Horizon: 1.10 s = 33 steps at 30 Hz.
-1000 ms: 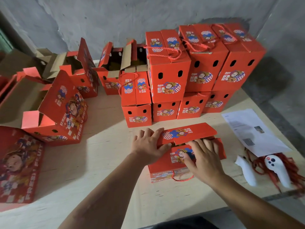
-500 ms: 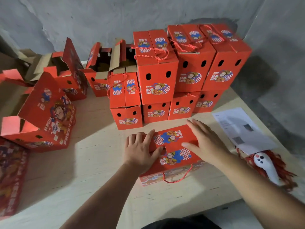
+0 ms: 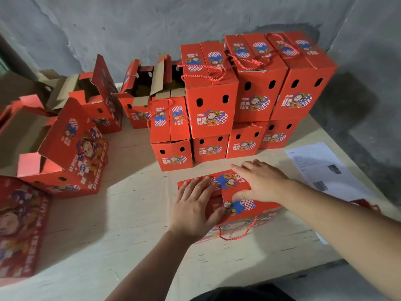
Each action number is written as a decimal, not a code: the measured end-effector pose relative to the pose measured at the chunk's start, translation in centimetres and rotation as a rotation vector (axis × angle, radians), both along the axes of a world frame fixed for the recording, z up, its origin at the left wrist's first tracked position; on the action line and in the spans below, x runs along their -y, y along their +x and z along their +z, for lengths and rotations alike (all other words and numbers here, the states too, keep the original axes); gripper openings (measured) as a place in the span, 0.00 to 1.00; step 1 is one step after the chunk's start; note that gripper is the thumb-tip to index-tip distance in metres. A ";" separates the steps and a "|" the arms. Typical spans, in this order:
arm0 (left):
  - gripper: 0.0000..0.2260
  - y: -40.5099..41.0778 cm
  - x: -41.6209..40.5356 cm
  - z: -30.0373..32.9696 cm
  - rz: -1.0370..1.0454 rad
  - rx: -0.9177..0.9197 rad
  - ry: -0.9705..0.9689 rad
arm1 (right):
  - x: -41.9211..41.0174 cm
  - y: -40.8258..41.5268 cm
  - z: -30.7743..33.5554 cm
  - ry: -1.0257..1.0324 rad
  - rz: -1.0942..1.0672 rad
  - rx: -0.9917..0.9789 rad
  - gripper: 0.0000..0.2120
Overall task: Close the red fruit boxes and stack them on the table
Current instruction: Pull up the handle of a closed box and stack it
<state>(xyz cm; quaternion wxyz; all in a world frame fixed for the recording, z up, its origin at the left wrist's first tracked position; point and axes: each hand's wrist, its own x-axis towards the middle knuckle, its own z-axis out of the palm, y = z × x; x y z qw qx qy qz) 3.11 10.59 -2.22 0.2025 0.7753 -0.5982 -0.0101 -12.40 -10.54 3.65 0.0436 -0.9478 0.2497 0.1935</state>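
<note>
Now we log the near box (image 3: 238, 198) as shut, its top flaps folded down since a second ago, left hand (image 3: 195, 205) and right hand (image 3: 260, 183) pressing flat, ready for the far stack (image 3: 256, 94).

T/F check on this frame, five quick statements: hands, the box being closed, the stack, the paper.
1. Both hands press flat on the top flaps of the near box. True: left hand, right hand.
2. The near box's rope handle hangs on its front side. True.
3. Every box on the table is closed. False: the open boxes at back left have raised flaps.
4. The closed stack is three layers high. False: two.
5. The printed sheet lies left of the hands. False: right.
</note>
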 end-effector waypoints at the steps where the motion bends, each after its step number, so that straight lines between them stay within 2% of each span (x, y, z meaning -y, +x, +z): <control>1: 0.31 0.0 0.0 0.1 0.005 -0.002 0.001 | 0.0 0.0 0.0 -0.020 -0.007 0.041 0.59; 3: 0.29 -0.1 0.1 0.1 0.015 -0.002 -0.029 | 0.2 0.1 -0.3 -0.082 0.012 0.064 0.57; 8: 0.27 -0.6 -0.1 -0.7 0.080 0.048 -0.181 | 0.8 0.7 -0.9 -0.303 0.218 0.095 0.51; 11: 0.24 -0.7 -0.3 -1.0 0.091 0.083 -0.204 | 0.1 0.3 -1.3 -0.335 0.174 0.076 0.46; 15: 0.22 -0.8 -0.3 -1.2 0.091 0.095 -0.185 | -1.9 -1.2 -3.8 -0.150 -0.070 0.137 0.45; 19: 0.22 -0.6 -0.2 -1.0 0.104 0.094 -0.157 | -1.1 -0.6 -4.0 0.074 -0.149 0.162 0.45; 23: 0.24 -0.5 -0.4 -0.8 0.058 0.096 -0.152 | -2.1 -0.8 -4.7 -0.031 -0.139 0.231 0.44; 26: 0.24 -0.6 -0.9 -0.4 -0.079 0.161 -0.188 | -2.3 -1.9 -4.3 -0.037 -0.110 0.312 0.42; 28: 0.20 -1.2 -1.6 -0.2 -0.187 0.223 -0.235 | -2.2 -2.7 -3.7 -0.026 -0.112 0.435 0.42; 30: 0.16 -2.4 -2.4 -0.2 -0.263 0.228 -0.264 | -2.3 -3.6 -3.1 -0.077 -0.252 0.697 0.40; 32: 0.17 -3.5 -3.1 -0.3 -0.230 0.156 -0.240 | -3.1 -4.0 -2.5 -0.176 -0.462 1.045 0.28; 33: 0.20 -3.9 -3.3 -0.4 -0.170 0.111 -0.208 | -3.7 -4.2 -2.2 -0.194 -0.473 1.166 0.21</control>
